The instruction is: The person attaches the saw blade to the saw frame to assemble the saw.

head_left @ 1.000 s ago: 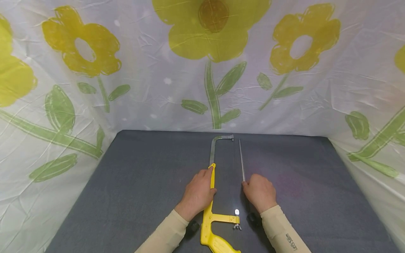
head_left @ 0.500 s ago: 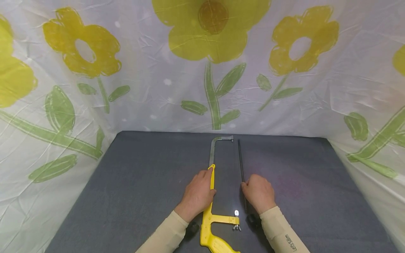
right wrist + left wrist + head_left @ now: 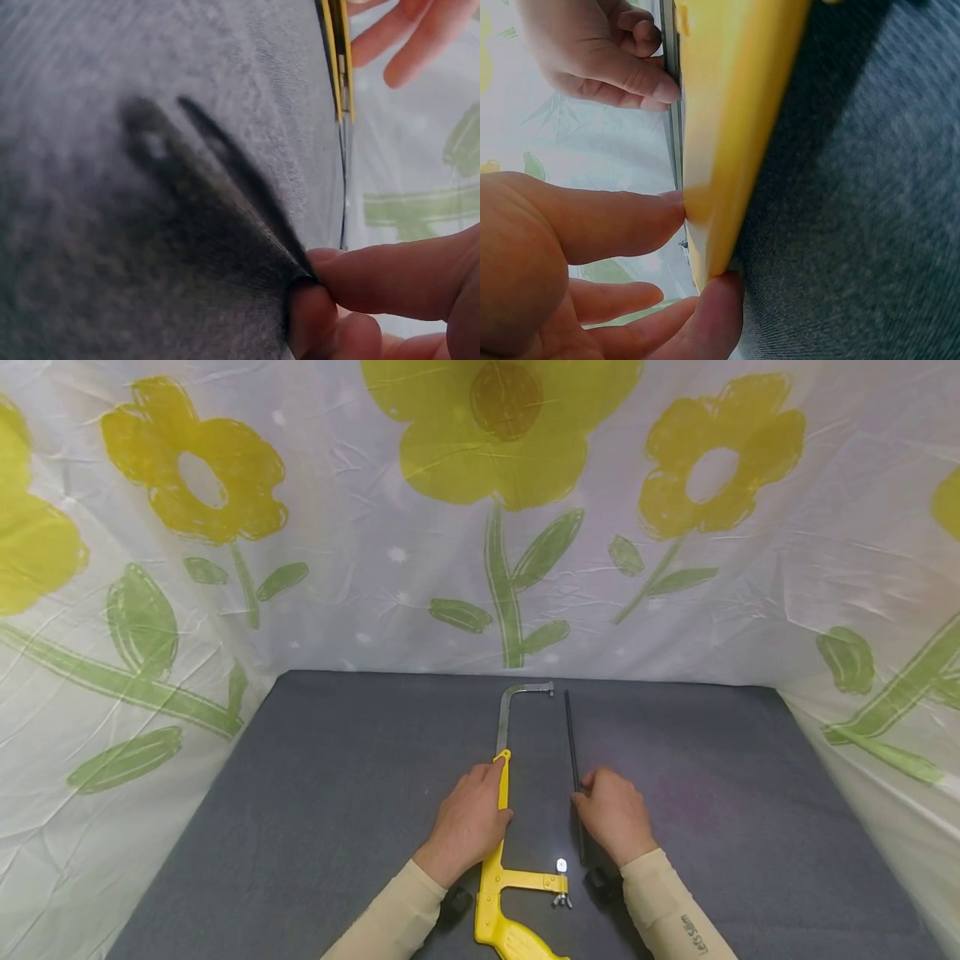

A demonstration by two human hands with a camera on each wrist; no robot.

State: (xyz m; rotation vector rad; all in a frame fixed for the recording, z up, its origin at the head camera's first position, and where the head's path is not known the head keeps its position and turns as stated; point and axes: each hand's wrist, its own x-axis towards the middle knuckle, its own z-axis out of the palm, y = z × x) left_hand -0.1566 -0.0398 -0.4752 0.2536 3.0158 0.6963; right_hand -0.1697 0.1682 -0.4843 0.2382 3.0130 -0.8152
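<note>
A yellow hacksaw frame (image 3: 534, 880) with a grey front bow lies on the dark table, with no blade across its gap. My left hand (image 3: 465, 818) grips its yellow spine between thumb and fingers, as the left wrist view shows on the yellow bar (image 3: 727, 135). To the right of the frame, my right hand (image 3: 615, 817) pinches a thin dark hacksaw blade (image 3: 571, 735) between thumb and fingers, roughly parallel to the frame. In the right wrist view the blade's near end (image 3: 240, 169) appears beside a second dark strip; whether that is its shadow I cannot tell.
A wing nut (image 3: 562, 900) and a bright metal tab (image 3: 561, 865) sit on the hacksaw's rear arm. The dark table (image 3: 337, 760) ends at a flower-printed curtain (image 3: 360, 577) behind and at both sides. Black wrist devices sit below both wrists.
The blade's visible face has turned from shiny to dark, and its near end now shows below my right hand. My right fingers have shifted slightly; my left hand and the frame stay put.
</note>
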